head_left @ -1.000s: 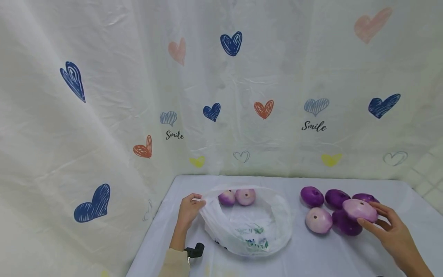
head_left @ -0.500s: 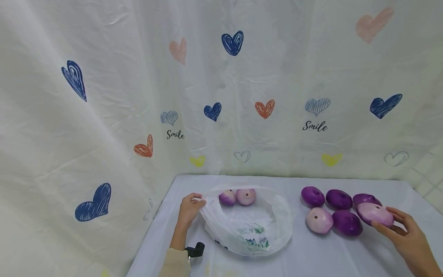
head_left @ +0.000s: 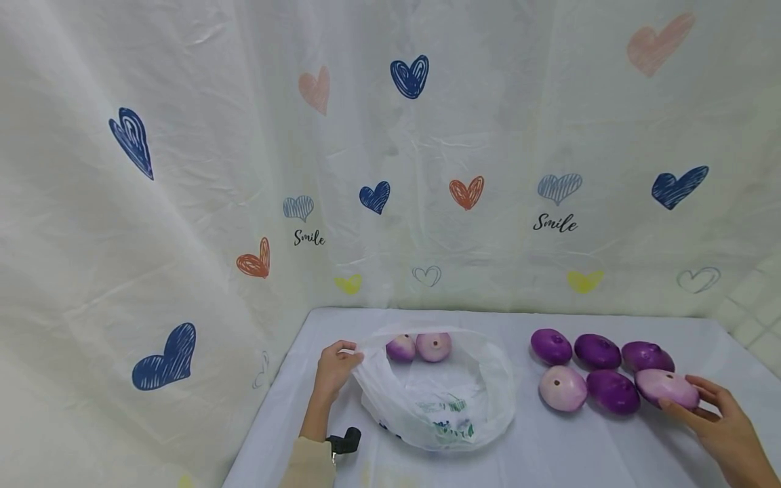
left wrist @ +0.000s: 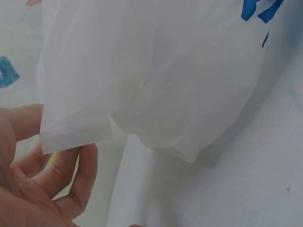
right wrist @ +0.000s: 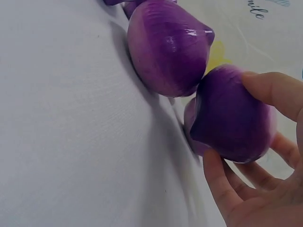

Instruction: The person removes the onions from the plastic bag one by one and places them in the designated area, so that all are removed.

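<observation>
Head view: I have the right hand at the right end of the near row, holding a pink-purple onion; the fingers are bent round its right side, parted only as wide as the onion, thumb on the near side. A dark onion lies just beside it to the left, then a pale onion; three purple onions lie behind. The left hand pinches the left rim of the white plastic bag; two onions sit inside. Left wrist view: bag film hides the pinching tips; the other fingers are bent, below the edge. Right wrist view: the held onion lies between thumb above and fingers below; I cannot tell whether it touches the table.
</observation>
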A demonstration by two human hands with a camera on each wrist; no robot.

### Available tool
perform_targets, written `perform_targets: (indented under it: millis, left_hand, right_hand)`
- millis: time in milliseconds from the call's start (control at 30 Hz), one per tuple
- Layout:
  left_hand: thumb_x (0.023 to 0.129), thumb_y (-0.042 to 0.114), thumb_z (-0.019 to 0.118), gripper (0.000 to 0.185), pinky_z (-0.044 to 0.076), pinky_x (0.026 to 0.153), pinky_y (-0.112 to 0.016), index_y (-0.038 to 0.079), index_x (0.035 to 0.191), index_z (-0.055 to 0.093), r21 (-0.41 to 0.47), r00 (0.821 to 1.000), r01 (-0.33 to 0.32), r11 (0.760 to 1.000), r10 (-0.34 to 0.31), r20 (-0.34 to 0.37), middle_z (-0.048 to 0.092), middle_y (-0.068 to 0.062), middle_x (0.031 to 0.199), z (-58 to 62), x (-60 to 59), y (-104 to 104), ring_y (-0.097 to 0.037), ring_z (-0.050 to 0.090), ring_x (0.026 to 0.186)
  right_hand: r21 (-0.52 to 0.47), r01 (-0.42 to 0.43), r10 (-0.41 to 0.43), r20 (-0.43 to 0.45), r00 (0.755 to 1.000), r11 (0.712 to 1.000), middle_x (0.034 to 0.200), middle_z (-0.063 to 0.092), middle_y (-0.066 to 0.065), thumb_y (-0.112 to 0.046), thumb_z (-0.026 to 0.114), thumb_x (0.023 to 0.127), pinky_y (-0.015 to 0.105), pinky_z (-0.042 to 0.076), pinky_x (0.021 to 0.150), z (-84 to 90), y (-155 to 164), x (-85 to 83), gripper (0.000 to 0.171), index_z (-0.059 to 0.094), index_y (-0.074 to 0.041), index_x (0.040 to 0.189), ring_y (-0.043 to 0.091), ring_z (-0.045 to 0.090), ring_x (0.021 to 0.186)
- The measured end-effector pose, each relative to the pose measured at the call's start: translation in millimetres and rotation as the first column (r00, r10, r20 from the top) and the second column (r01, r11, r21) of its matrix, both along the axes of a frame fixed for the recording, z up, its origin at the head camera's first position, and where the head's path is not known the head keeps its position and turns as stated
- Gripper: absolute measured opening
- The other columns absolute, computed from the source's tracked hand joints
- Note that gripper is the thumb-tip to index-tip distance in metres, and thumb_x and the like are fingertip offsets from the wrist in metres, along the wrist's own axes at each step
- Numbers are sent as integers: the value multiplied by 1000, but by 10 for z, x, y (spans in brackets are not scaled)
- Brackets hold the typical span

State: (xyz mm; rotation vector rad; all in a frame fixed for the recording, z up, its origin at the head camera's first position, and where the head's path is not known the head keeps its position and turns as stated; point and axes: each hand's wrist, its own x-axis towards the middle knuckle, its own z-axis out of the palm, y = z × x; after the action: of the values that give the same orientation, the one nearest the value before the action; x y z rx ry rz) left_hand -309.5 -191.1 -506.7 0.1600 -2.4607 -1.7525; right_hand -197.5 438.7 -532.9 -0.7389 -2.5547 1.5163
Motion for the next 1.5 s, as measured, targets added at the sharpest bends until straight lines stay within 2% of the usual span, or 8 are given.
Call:
perform_targets:
  millis: [233, 433, 533, 700, 867, 1000, 1267, 1500]
  left_hand:
    - [92, 15, 73, 23, 49, 69, -31, 4, 112, 69, 1, 1000, 3, 1000, -3, -2, 72, -8, 84, 14, 17, 7, -18, 65, 75]
    - [92, 15, 73, 23, 51, 70, -32, 4, 111, 69, 1, 1000, 0, 1000, 0, 0, 72, -9, 85, 15, 19, 10, -18, 66, 75]
    - [93, 15, 73, 23, 51, 71, -32, 4, 112, 69, -1, 1000, 2, 1000, -2, 1, 73, -9, 86, 8, 16, 9, -18, 66, 76]
    - [93, 16, 72, 23, 52, 72, -33, 4, 112, 69, -10, 1000, 4, 1000, -4, -3, 73, -9, 87, -4, 12, 8, -19, 66, 77]
    - [94, 16, 72, 23, 52, 72, -34, 4, 112, 68, -14, 1000, -1, 1000, 1, -2, 73, -10, 87, -1, 14, 13, -19, 65, 77]
    - [93, 16, 72, 23, 49, 70, -32, 4, 112, 69, -14, 1000, -3, 1000, 3, 2, 72, -9, 86, 1, 16, 14, -19, 65, 76]
    - [93, 16, 73, 22, 48, 69, -31, 4, 111, 69, -9, 1000, -5, 1000, 5, 0, 72, -8, 83, 2, 14, 14, -18, 65, 75]
    - [93, 16, 73, 22, 48, 70, -31, 4, 112, 69, -13, 1000, -4, 1000, 4, 0, 73, -8, 84, 2, 9, 9, -18, 65, 76]
  right_hand:
    - [63, -83, 89, -101, 991, 995, 152, 19, 28, -49, 68, 96, 10, 41, 63, -80, 67, 66, 81, 7, -59, 149, -25, 31, 82]
    - [93, -92, 99, -72, 993, 991, 155, 18, 35, -49, 66, 97, 10, 36, 63, -81, 52, 84, 83, 2, -56, 149, -20, 38, 85]
    - [81, -91, 93, -28, 995, 993, 160, 12, 37, -52, 64, 97, 11, 34, 61, -66, 38, 78, 91, -4, -45, 157, 17, 56, 105]
    - [49, -88, 87, 10, 996, 995, 162, 6, 38, -54, 61, 98, 13, 30, 62, -40, 24, 68, 98, -8, -28, 163, 58, 31, 128]
    - [54, -93, 94, -13, 996, 994, 161, 8, 39, -53, 61, 98, 13, 32, 62, -61, 38, 65, 96, -7, -33, 162, 15, 54, 111]
    - [69, -96, 100, -49, 994, 993, 158, 12, 38, -51, 63, 98, 11, 35, 63, -113, 73, 59, 88, -4, -50, 153, -24, 26, 88]
    - [71, -48, 48, -8, 999, 996, 163, 13, 33, -57, 64, 95, 13, 41, 61, -68, 118, 61, 95, -2, -39, 161, -9, 38, 95]
    - [117, 6, 5, -92, 996, 993, 157, 21, 36, -50, 66, 97, 11, 42, 59, -1, 92, 99, 77, 7, -59, 145, -11, 41, 93]
